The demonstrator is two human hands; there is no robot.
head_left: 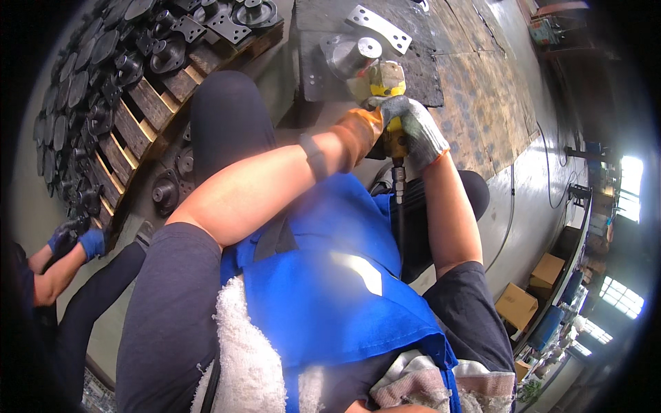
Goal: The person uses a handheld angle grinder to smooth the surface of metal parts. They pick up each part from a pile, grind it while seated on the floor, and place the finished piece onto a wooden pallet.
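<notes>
Both my hands are wrapped around a yellow air grinder (395, 142), held upright in the picture with its hose fitting pointing back toward me. My left hand (361, 132), in an orange-brown glove, grips it from the left. From the right, my right hand (420, 131), in a white and grey glove, closes over the body. The grinder's head is right beside a metal part with a round post on a flange (340, 58); whether they touch I cannot tell. Beyond it, a flat steel plate with holes (381, 29) lies on the dark worktop (313, 38).
At the left, a wooden pallet (134, 117) bears many stacked dark metal parts (82, 82). Another person's blue-gloved hand (91, 243) shows at far left. Worn boards (475, 89) lie right of the worktop. Cardboard boxes (516, 305) and a cable (511, 213) are farther right.
</notes>
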